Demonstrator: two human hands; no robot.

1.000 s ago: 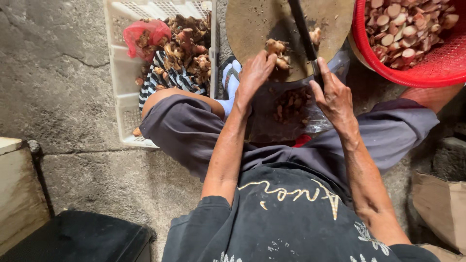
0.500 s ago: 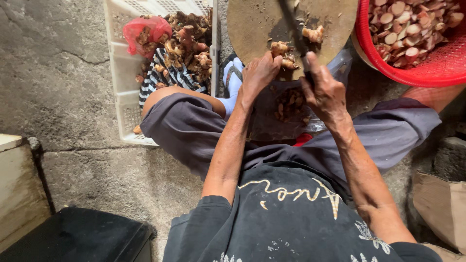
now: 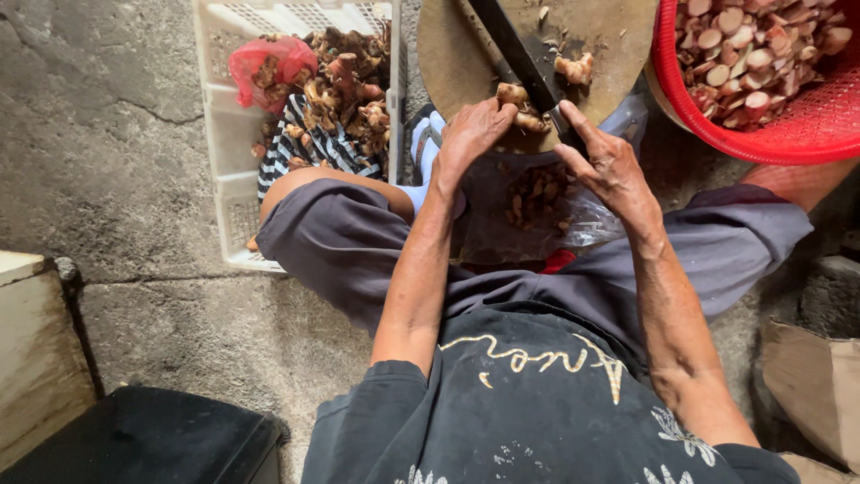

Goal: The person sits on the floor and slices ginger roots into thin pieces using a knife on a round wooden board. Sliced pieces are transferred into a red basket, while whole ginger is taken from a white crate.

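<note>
My left hand (image 3: 473, 133) presses a knobbly brown root piece (image 3: 518, 97) against the round wooden chopping board (image 3: 618, 36). My right hand (image 3: 607, 166) grips the handle of a dark cleaver (image 3: 512, 47), whose blade lies across the board beside the root. Another pale root piece (image 3: 575, 68) lies on the board right of the blade. A red basket (image 3: 788, 134) at the upper right holds several sliced root pieces (image 3: 743, 54).
A white plastic crate (image 3: 235, 170) at the upper left holds whole roots, a red mesh bag (image 3: 269, 63) and a striped cloth. A clear bag of scraps (image 3: 537, 197) sits between my knees. A black box (image 3: 143, 439) and cardboard (image 3: 820, 394) flank me on concrete.
The cleaver has come down across the board and my right hand has dropped lower on its handle. My left hand has stayed on the root, shifting slightly.
</note>
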